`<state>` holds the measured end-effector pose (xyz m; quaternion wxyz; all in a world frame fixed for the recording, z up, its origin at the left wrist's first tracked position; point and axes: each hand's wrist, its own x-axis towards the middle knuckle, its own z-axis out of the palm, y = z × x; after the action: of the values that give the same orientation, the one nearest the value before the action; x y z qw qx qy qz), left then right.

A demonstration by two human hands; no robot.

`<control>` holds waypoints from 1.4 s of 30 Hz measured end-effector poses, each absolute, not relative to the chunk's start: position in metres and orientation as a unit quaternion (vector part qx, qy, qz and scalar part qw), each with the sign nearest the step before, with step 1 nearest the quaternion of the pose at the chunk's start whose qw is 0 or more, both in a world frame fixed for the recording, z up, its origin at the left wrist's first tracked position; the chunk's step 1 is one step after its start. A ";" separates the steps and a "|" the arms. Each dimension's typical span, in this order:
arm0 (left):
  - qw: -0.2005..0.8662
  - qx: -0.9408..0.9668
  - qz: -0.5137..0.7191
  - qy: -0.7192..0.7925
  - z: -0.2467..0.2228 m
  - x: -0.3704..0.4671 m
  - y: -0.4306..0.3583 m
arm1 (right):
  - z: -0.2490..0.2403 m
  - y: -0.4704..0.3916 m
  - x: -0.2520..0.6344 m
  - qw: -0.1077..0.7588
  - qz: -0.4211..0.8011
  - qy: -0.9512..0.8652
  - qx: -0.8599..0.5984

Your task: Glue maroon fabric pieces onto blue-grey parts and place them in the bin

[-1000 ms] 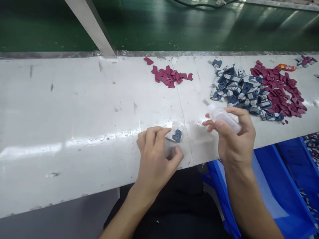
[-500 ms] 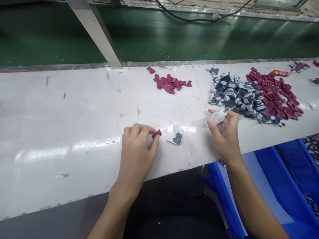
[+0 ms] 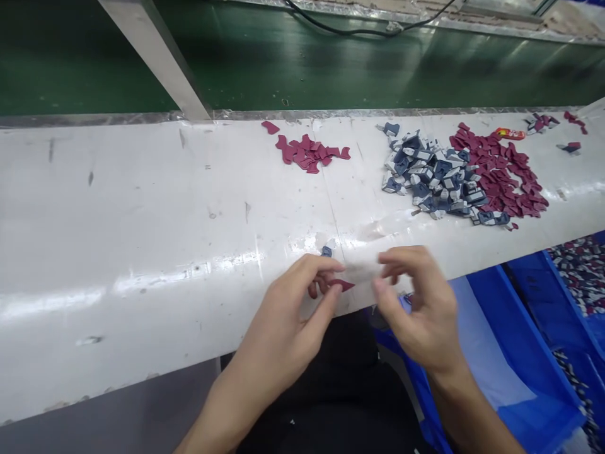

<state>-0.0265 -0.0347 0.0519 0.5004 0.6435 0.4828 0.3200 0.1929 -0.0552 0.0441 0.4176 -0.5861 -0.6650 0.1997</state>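
In front of the bottle (image 3: pixel 393 224), the right hand (image 3: pixel 422 310) stands blurred, thumb and fingers parted; left of that, the left hand (image 3: pixel 293 310) pinches 1 red piece (image 3: pixel 344 285). Left of the bottle lies 1 half-hidden blue part (image 3: pixel 326 251); behind, right, a blue-gray heap (image 3: pixel 428 175).

A heap of navy-and-grey parts (image 3: pixel 432 173) lies on the white counter (image 3: pixel 155 208). A large maroon pile (image 3: pixel 503 173) touches its right side; left of the heap, well apart, sits a smaller maroon pile (image 3: pixel 307 152). Just on the heap's near side lies what seems a clear bottle (image 3: pixel 392 225), faintly seen. Nearer than the heap, the left hand (image 3: pixel 295 309) has a maroon piece (image 3: pixel 344 285) in its grip; the right hand (image 3: pixel 420 309), blurred, has fingers parted.
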 end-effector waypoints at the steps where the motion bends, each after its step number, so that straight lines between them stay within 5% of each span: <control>1: 0.514 0.639 0.324 0.472 0.052 -0.023 -0.036 | 0.049 -0.058 0.187 0.405 0.286 -0.669 -0.554; 6: 0.512 0.641 0.334 0.464 0.047 -0.015 -0.042 | 0.053 -0.052 0.179 0.395 0.511 -0.560 -0.519; 12: 0.247 0.712 0.305 0.582 0.025 -0.017 -0.039 | 0.040 -0.032 0.179 0.415 0.563 -0.438 -0.565; 28: 0.198 0.713 0.320 0.591 -0.001 0.000 -0.040 | 0.031 -0.003 0.165 0.393 0.562 -0.411 -0.601; 42: 0.213 0.708 0.312 0.596 0.001 0.000 -0.039 | 0.032 -0.009 0.155 0.344 0.444 -0.525 -0.639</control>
<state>0.0004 -0.0392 0.0007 0.2129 0.7082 0.5965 0.3121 0.1548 -0.0091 0.0320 0.3439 -0.6391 -0.5254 0.4441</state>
